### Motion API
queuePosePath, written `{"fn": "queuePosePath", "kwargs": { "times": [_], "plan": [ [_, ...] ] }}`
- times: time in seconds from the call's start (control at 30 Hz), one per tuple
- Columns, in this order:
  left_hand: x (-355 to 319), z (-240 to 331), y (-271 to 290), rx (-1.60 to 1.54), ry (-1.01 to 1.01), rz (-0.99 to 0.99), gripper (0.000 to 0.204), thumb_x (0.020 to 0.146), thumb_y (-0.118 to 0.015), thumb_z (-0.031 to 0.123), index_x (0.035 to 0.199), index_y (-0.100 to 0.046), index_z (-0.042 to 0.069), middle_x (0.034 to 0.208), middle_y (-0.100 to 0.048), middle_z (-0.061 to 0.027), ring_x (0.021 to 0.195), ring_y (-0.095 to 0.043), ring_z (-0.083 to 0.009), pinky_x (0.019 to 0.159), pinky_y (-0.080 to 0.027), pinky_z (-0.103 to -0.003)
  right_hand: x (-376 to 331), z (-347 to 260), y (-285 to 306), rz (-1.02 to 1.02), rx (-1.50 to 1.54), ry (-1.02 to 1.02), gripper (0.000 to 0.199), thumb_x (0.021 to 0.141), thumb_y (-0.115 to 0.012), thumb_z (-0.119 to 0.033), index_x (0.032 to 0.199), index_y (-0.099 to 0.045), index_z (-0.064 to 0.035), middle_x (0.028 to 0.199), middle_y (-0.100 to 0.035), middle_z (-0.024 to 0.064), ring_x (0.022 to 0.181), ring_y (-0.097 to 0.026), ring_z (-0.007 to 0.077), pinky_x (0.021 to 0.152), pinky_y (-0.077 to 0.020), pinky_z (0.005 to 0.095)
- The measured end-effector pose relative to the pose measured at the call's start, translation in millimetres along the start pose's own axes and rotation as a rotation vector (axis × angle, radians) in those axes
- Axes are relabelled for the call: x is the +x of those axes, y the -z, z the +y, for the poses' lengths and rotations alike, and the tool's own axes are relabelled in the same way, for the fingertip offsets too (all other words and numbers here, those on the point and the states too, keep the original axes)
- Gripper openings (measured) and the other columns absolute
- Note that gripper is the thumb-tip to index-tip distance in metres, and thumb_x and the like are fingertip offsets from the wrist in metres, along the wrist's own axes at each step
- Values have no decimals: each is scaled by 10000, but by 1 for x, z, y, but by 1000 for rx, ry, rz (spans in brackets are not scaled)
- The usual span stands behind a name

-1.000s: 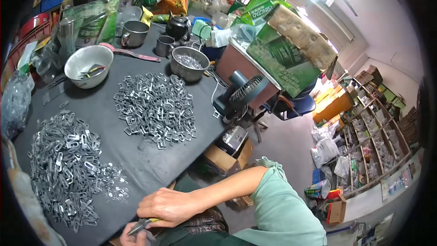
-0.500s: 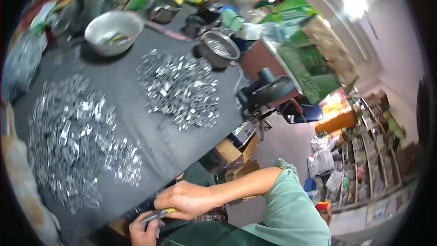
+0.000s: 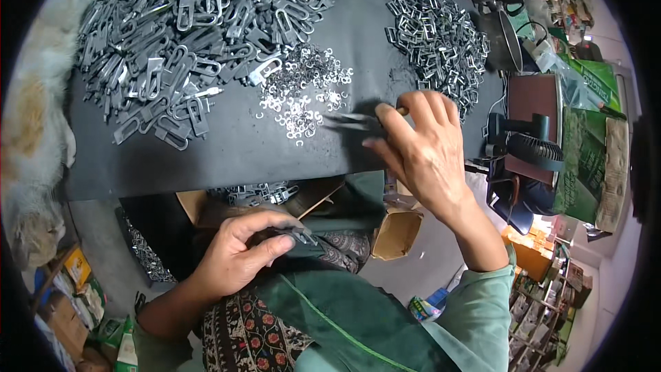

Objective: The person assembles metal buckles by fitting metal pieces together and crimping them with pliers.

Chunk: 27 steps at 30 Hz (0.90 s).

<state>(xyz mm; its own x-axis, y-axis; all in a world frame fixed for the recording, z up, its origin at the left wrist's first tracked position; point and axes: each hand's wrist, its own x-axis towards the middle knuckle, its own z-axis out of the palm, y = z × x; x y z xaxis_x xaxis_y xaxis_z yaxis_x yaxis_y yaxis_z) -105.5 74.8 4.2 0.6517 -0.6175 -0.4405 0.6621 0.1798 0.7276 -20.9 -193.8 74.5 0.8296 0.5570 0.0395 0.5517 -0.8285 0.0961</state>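
Observation:
My right hand [image 3: 430, 155] is over the table, closed around a pair of small pliers [image 3: 354, 122]; their jaws are blurred by motion and point left at a heap of small C-shaped clips [image 3: 299, 114]. Some clips are bright, others dark. Below the table's near edge, over my lap, my left hand [image 3: 237, 258] grips a small dark metal piece [image 3: 303, 235] between thumb and fingers; most of it is hidden. Behind the clips, on the left, lies a big heap of metal pieces with U-shaped loops [image 3: 200, 48].
A second heap, of small rectangular metal frames [image 3: 437, 34], lies at the table's right. Beyond it are a metal pot [image 3: 499, 34] and a small black fan [image 3: 533, 151]. More metal pieces [image 3: 255, 194] sit under the table edge, and a cardboard box [image 3: 397, 233] stands below.
My hands were together at the table edge, with the pliers at the piece in my left hand. Now they are apart, the right reaching to the clips. The view has turned and moved closer.

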Motion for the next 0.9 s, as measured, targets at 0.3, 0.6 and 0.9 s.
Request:
{"fn": "queuePosePath", "kwargs": {
  "times": [0.3, 0.6, 0.9],
  "plan": [
    [-1, -7, 0, 69, -75, 22, 202, 906, -674, 72, 1072, -655, -42, 965, -678, -51, 910, -595, -86, 850, -465, -253, 7, 0, -8, 27, -133, 62, 329, 736, -757, -277, 968, -583, -121, 930, -499, 77, 957, -518, 268, 870, -404, 430],
    [4, -5, -2, 122, -105, 38, 208, 906, -679, 79, 1069, -653, -47, 954, -683, -55, 901, -598, -85, 842, -472, -257, 11, -3, -6, -40, -49, 52, 318, 740, -755, -285, 951, -583, -120, 914, -493, 74, 930, -514, 263, 811, -402, 408],
    [4, 5, -4, 26, -54, 47, 180, 915, -670, 85, 1047, -662, -37, 908, -678, -34, 835, -590, -69, 775, -468, -241, 5, 0, 7, -139, -63, 47, 282, 743, -752, -283, 872, -568, -114, 816, -486, 41, 822, -529, 222, 701, -405, 367]
  ]
}}
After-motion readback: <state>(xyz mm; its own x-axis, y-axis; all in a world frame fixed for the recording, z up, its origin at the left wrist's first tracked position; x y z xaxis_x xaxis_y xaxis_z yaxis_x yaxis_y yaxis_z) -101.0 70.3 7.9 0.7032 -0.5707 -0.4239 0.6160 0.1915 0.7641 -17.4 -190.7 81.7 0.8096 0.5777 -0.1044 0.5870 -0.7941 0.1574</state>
